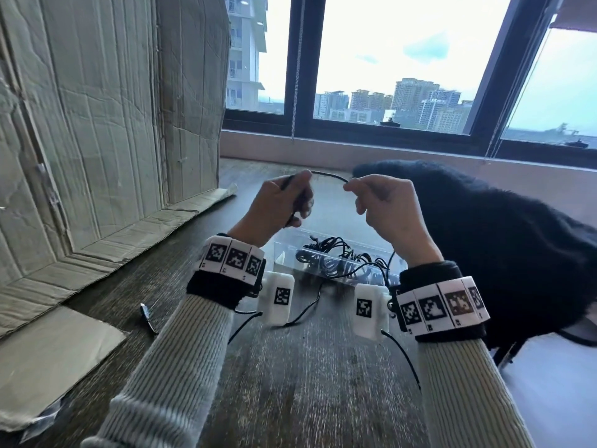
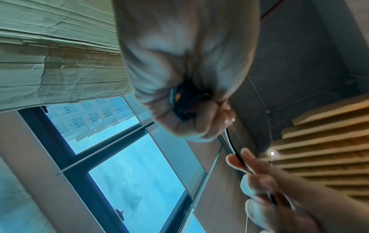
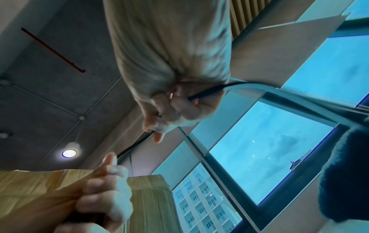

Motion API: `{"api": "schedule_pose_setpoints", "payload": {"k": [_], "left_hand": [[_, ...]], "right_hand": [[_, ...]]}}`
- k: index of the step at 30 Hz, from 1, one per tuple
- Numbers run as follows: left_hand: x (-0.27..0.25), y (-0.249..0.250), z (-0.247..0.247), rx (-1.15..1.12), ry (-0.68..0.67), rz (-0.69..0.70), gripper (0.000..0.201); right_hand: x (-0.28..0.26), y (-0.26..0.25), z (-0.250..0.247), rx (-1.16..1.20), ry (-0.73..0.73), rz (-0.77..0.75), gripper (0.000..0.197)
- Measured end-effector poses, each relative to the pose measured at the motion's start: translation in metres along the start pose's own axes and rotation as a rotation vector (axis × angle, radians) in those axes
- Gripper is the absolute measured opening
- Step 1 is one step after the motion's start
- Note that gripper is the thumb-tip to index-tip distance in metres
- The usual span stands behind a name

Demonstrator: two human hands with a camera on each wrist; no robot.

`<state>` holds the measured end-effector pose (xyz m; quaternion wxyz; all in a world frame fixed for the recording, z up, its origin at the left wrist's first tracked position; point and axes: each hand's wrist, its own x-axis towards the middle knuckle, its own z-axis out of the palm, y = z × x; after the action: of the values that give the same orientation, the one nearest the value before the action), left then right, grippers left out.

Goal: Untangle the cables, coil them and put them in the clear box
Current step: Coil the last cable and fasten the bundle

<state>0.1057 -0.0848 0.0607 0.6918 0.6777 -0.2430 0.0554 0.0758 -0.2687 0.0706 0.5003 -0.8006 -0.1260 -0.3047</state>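
Both hands are raised over the wooden table. A black cable arches between them. My left hand grips a bunch of that cable in its fist; the left wrist view shows dark loops inside the curled fingers. My right hand pinches the cable between thumb and fingers, and the cable runs out of its palm. The cable drops from the right hand towards the clear box, which lies below the hands and holds tangled black cables.
A loose cable end with a plug lies on the table under my left forearm. Flattened cardboard stands at the left. A black furry cloth covers the table's right side. A window runs along the back.
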Motion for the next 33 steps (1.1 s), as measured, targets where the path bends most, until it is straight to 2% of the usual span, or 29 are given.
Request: {"api": "schedule_pose_setpoints", "payload": {"k": [4,6,8,11,14,17,20,22,24,26,29,31,33], "left_hand": [[0.000,0.008,-0.006,-0.442,0.135,-0.002,0.042],[0.002,0.009,-0.012,-0.570,0.196,0.013,0.040],[0.004,0.009,-0.019,-0.650,0.196,0.030,0.036],[0.004,0.010,-0.022,-0.708,0.174,0.039,0.035],[0.003,0.011,-0.018,-0.732,0.238,0.007,0.032],[0.005,0.005,-0.015,-0.437,0.345,0.022,0.031],[0.006,-0.003,-0.010,0.063,0.301,0.147,0.039],[0.004,-0.005,-0.002,0.364,0.175,0.212,0.051],[0.000,-0.006,0.005,0.522,0.061,0.187,0.065],[-0.003,-0.005,0.011,0.564,-0.011,0.149,0.078],[-0.005,-0.003,0.016,0.425,-0.165,0.051,0.089],[-0.005,-0.002,0.015,0.349,-0.251,0.010,0.079],[-0.006,-0.003,0.013,0.353,-0.312,0.011,0.051]], "right_hand": [[-0.002,-0.004,-0.005,0.050,-0.063,0.012,0.021],[-0.004,-0.007,-0.004,0.063,-0.120,0.010,0.019],[-0.007,-0.009,-0.001,0.007,-0.212,0.006,0.016],[-0.015,-0.015,0.007,-0.105,-0.408,0.044,0.016],[-0.021,-0.021,0.012,-0.122,-0.625,0.104,0.023],[-0.025,-0.028,0.009,-0.119,-0.752,0.108,0.025],[-0.023,-0.032,-0.002,-0.107,-0.699,0.058,0.020],[-0.022,-0.035,-0.006,-0.097,-0.631,-0.004,0.015],[-0.019,-0.033,-0.007,-0.091,-0.540,-0.070,0.012],[-0.015,-0.028,-0.007,-0.085,-0.446,-0.115,0.010],[-0.009,-0.019,-0.006,-0.033,-0.269,-0.124,0.006],[-0.007,-0.015,-0.005,0.021,-0.185,-0.086,0.006],[-0.005,-0.011,-0.005,0.046,-0.143,-0.044,0.012]]}}
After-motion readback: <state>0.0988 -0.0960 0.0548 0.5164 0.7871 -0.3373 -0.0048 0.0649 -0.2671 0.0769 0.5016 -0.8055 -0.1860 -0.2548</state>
